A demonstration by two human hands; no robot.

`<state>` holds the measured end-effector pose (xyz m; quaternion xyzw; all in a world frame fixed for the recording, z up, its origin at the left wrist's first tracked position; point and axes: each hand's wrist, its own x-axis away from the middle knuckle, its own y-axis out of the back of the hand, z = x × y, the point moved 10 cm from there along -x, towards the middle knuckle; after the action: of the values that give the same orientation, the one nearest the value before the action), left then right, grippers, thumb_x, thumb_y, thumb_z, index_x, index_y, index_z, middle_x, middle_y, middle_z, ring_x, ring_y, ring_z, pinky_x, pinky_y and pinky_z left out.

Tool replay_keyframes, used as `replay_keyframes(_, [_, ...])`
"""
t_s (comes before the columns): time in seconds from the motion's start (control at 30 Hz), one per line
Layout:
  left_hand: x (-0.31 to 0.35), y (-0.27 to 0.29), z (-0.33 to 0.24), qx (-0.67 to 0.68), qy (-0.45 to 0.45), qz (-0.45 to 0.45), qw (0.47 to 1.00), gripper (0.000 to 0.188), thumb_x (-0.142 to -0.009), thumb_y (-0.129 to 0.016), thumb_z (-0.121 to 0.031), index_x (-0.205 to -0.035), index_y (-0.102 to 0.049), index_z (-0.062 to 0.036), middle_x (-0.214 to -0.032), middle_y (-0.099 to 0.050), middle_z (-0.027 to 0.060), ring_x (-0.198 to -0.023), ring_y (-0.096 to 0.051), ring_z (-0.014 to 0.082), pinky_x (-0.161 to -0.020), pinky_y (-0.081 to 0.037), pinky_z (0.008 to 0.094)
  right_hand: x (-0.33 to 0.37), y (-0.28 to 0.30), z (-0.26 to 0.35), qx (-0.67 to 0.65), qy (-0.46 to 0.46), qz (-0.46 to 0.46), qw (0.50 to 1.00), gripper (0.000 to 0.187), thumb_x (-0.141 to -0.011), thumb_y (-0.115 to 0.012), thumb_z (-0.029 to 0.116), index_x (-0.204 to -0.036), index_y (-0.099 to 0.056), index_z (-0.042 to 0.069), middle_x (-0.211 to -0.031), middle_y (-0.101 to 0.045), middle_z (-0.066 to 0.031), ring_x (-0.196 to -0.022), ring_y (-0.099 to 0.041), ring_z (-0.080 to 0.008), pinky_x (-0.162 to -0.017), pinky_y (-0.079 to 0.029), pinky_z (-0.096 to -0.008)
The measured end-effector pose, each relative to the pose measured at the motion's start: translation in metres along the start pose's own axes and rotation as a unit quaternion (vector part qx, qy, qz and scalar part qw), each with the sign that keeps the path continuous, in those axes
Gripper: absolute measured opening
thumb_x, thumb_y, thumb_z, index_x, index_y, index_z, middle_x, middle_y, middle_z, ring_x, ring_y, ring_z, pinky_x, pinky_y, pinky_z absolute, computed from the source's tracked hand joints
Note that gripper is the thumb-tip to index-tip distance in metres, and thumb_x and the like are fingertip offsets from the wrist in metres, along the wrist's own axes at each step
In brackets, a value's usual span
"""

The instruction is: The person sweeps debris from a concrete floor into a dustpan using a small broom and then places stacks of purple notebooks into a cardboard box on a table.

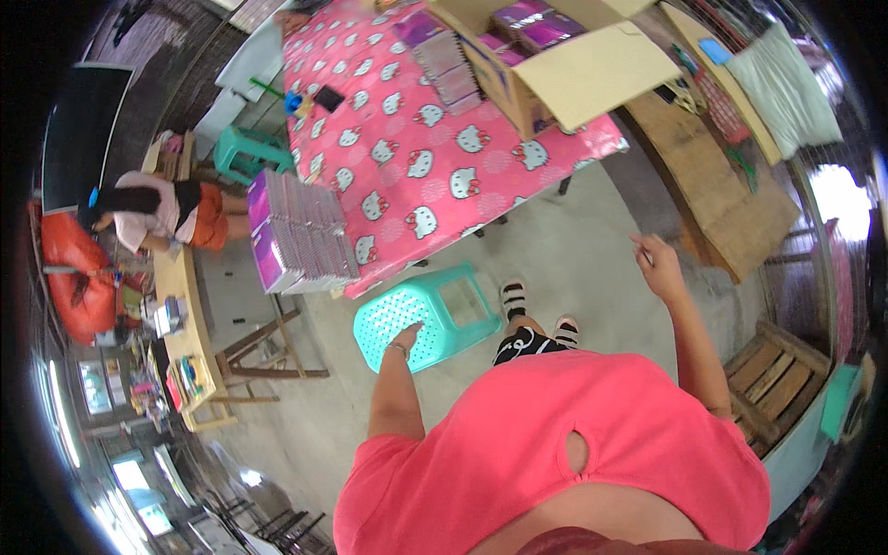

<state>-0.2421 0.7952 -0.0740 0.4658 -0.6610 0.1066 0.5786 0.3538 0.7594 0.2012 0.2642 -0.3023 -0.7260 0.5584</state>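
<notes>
My left hand (pixel 405 340), with a band at the wrist, is over the perforated seat of a teal plastic stool (pixel 393 310). Its fingers look stretched out, and whether they touch the seat I cannot tell. The stool stands on the floor by the near edge of the table. Out to the right, my right hand (pixel 659 265) hangs in the air above the floor. Its fingers are loosely bent and apart, with nothing visible in them.
A table with a pink patterned cover (pixel 398 190) carries stacks of purple-covered spiral notebooks (pixel 301 231) and an open cardboard box (pixel 592 74). A wooden bench (pixel 712 176) stands right. At left, another person (pixel 162 208) leans over a wooden worktable (pixel 190 310). A second stool (pixel 250 153) is beyond.
</notes>
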Motion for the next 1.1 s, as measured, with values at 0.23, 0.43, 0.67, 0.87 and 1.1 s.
replay_keyframes(0.23, [0.080, 0.228, 0.098, 0.564, -0.135, -0.283, 0.764, 0.069, -0.084, -0.037, -0.060, -0.129, -0.035, -0.0081, -0.126, -0.045, 0.0109, -0.109, -0.046, 0.0283, -0.085, -0.040, 0.0466, -0.106, -0.067, 0.226, -0.255, 0.198, 0.062, 0.944, 0.018, -0.083, -0.055, 0.009, -0.100, -0.061, 0.004, -0.091, -0.062, -0.0086, -0.084, -0.058, -0.0173, -0.073, -0.046, -0.0287])
replay_keyframes(0.43, [0.144, 0.352, -0.072, 0.587, -0.303, -0.159, 0.733, 0.084, -0.079, -0.030, -0.071, -0.137, -0.025, -0.0102, -0.137, -0.032, 0.0136, -0.123, -0.034, 0.0308, -0.099, -0.026, 0.0483, -0.135, -0.332, 0.364, -0.296, 0.070, 0.479, 0.823, 0.053, -0.088, -0.043, 0.050, -0.117, -0.051, 0.006, -0.114, -0.056, -0.0122, -0.104, -0.053, -0.0218, -0.082, -0.047, -0.0362])
replay_keyframes(0.67, [0.098, 0.315, -0.198, 0.497, -0.267, 0.009, 0.826, 0.092, -0.075, -0.030, -0.076, -0.133, -0.032, -0.0054, -0.130, -0.044, 0.0080, -0.118, -0.042, 0.0247, -0.098, -0.032, 0.0417, -0.151, -0.532, 0.408, -0.436, -0.157, 0.445, 0.766, 0.100, -0.073, -0.039, 0.075, -0.139, -0.012, 0.005, -0.141, -0.024, -0.0175, -0.130, -0.024, -0.0295, -0.099, -0.032, -0.0416])
replay_keyframes(0.87, [0.157, 0.313, -0.117, 0.542, -0.267, -0.191, 0.774, 0.070, -0.076, -0.050, -0.052, -0.129, -0.037, -0.0086, -0.121, -0.048, 0.0090, -0.110, -0.046, 0.0268, -0.089, -0.040, 0.0447, -0.116, -0.443, 0.451, -0.304, -0.125, 0.511, 0.794, 0.110, -0.063, -0.034, 0.084, -0.141, -0.012, 0.010, -0.139, -0.019, -0.0253, -0.125, -0.031, -0.0401, -0.101, -0.029, -0.0433])
replay_keyframes(1.1, [0.266, 0.254, -0.231, 0.639, -0.537, -0.191, 0.516, 0.077, -0.075, -0.052, -0.048, -0.136, -0.026, -0.0093, -0.133, -0.037, 0.0128, -0.122, -0.034, 0.0321, -0.095, -0.033, 0.0560, -0.209, -0.142, 0.489, -0.286, 0.330, 0.201, 0.877, 0.086, -0.072, -0.060, 0.054, -0.136, -0.026, 0.009, -0.121, -0.034, -0.0280, -0.103, -0.045, -0.0438, -0.093, -0.033, -0.0491])
